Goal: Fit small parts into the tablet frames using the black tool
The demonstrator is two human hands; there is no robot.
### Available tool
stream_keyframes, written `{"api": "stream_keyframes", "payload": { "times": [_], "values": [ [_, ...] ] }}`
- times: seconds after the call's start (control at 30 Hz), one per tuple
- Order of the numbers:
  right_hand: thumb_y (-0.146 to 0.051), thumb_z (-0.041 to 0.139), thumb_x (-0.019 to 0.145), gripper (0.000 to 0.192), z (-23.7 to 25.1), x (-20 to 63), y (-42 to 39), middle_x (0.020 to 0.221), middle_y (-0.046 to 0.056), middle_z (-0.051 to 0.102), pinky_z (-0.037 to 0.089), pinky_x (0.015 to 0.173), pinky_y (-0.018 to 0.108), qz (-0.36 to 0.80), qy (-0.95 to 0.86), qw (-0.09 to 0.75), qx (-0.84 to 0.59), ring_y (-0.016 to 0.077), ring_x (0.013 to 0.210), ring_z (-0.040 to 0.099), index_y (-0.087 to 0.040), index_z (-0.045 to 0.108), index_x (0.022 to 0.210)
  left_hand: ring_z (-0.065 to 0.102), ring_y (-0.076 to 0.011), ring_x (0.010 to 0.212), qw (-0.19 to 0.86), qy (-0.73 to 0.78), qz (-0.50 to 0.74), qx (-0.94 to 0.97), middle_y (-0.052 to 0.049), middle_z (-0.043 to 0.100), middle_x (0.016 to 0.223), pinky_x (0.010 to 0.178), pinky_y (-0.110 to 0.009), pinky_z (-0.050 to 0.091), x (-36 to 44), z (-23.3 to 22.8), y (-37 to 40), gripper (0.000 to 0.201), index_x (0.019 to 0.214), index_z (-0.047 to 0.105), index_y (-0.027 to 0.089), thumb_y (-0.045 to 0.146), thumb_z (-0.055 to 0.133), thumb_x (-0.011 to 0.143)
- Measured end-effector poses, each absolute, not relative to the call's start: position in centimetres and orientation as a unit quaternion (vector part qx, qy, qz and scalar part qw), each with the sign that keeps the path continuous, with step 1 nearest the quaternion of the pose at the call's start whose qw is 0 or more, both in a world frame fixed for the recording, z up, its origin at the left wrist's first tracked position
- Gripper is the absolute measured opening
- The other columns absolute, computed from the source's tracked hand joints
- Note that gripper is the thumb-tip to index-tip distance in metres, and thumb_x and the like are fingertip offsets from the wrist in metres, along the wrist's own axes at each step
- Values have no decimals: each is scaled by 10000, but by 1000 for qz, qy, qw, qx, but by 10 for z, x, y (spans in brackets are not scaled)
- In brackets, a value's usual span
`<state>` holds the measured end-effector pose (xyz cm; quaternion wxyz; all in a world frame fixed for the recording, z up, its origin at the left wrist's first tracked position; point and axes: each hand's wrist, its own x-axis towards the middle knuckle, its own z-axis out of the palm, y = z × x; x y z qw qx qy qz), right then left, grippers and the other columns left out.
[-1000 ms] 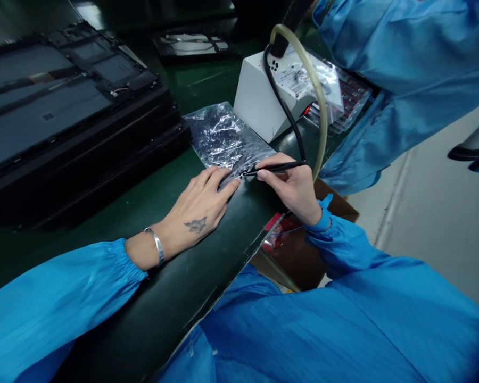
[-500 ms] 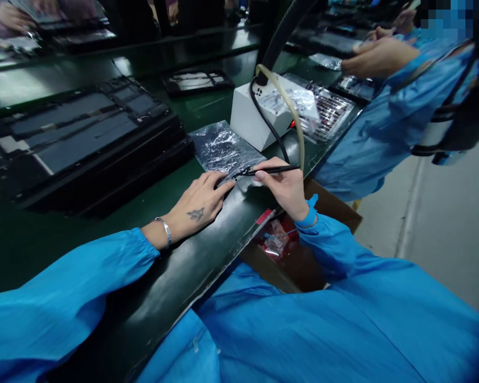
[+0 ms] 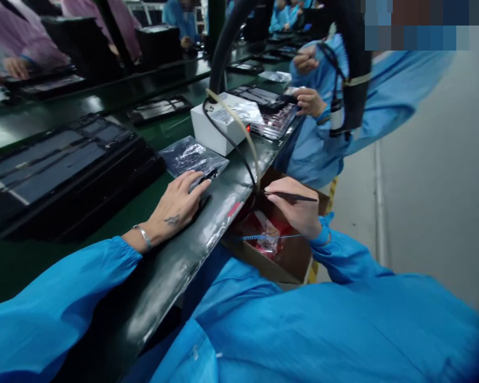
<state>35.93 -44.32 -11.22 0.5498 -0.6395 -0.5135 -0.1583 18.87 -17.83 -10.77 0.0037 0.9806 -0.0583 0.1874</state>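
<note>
On the bench, beside the near edge of a clear plastic bag (image 3: 193, 155), rests my left hand (image 3: 179, 205), its fingers curled and closed on a small black part (image 3: 212, 173). That part pokes out past the fingertips; most of it is hidden and its kind cannot be made out. My right hand (image 3: 295, 210) is off the bench edge, above an open cardboard box (image 3: 291, 266). It pinches slim black tweezers (image 3: 299, 197), whose tip points left. Whether anything sits in the tip is too small to see.
A white machine (image 3: 211, 130) with a thick black hose (image 3: 223, 50) and a pale tube (image 3: 249, 141) stands behind the bag. Black framed panels (image 3: 56, 165) are stacked at left. Red packets (image 3: 269, 239) lie in the box. A co-worker's hand (image 3: 311, 102) works at right.
My right hand has drawn the tweezers away from the small black part, rightward past the bench edge. My left hand stays at the bag's edge. The view has turned right.
</note>
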Motion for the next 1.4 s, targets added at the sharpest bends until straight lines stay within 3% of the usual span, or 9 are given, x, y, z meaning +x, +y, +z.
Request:
{"api": "stream_keyframes", "payload": {
  "times": [0.2, 0.33, 0.47, 0.6, 0.73, 0.9, 1.17, 1.3, 1.4],
  "values": [
    [-223, 721, 884, 52, -109, 378, -520, 873, 37, 762, 580, 750, 328, -241, -458, 510, -688, 170, 801, 707, -231, 760, 917, 519, -261, 1308, -18, -300, 144, 943, -154, 606, 1360, 1058, -409, 451, 283, -90, -255, 426, 1386, 552, 118, 104, 394, 991],
    [-246, 712, 892, 59, -123, 376, -538, 888, 36, 762, 587, 782, 352, -264, -433, 503, -700, 186, 835, 713, -237, 752, 935, 601, -270, 1103, -69, -356, 72, 929, -160, 673, 1159, 931, -404, 453, 336, -105, -320, 269, 1157, 671, 101, 120, 476, 973],
    [-224, 683, 910, 83, -139, 370, -535, 906, 46, 752, 586, 800, 378, -282, -391, 536, -694, 203, 866, 707, -239, 744, 964, 611, -242, 918, -90, -366, 16, 926, -120, 695, 940, 820, -376, 429, 338, -123, -333, 136, 970, 697, 112, 124, 565, 941],
    [-194, 701, 891, 116, -144, 367, -510, 903, 42, 751, 583, 790, 391, -284, -368, 588, -662, 214, 859, 703, -258, 756, 971, 576, -236, 967, -98, -351, -6, 931, -102, 674, 994, 822, -367, 404, 298, -106, -301, 148, 1008, 664, 141, 174, 521, 991],
    [-146, 717, 871, 169, -140, 361, -474, 888, 37, 748, 576, 775, 377, -252, -409, 619, -621, 208, 845, 702, -263, 761, 985, 553, -233, 923, -126, -283, 69, 948, -105, 650, 1007, 798, -369, 399, 245, -79, -249, 250, 1010, 626, 148, 215, 390, 1055],
    [-151, 726, 868, 171, -139, 351, -445, 918, 42, 751, 576, 781, 388, -201, -446, 623, -611, 216, 859, 702, -268, 756, 990, 567, -225, 996, -132, -203, 82, 967, -113, 665, 1126, 823, -348, 428, 194, -80, -196, 263, 1096, 621, 143, 180, 365, 1050],
    [-101, 724, 856, 214, -142, 354, -468, 906, 47, 742, 573, 754, 361, -233, -469, 579, -625, 199, 844, 698, -243, 752, 1014, 616, -236, 1028, -122, -339, 77, 930, -130, 688, 1126, 855, -365, 453, 229, -78, -226, 299, 1142, 625, 128, 151, 338, 1060],
    [-101, 713, 862, 229, -141, 375, -505, 920, 46, 740, 581, 774, 367, -286, -457, 538, -647, 202, 858, 703, -248, 751, 1034, 641, -245, 981, 1, -335, 56, 941, -133, 697, 1122, 841, -376, 480, 284, -78, -267, 277, 1125, 629, 139, 148, 370, 1027],
    [-112, 724, 853, 289, -139, 400, -531, 967, 44, 746, 586, 823, 387, -341, -443, 494, -666, 218, 908, 709, -273, 746, 1092, 671, -215, 985, 290, -201, 35, 935, -99, 716, 1084, 901, -353, 507, 329, -85, -303, 242, 1106, 637, 171, 192, 421, 999]
  ]
}}
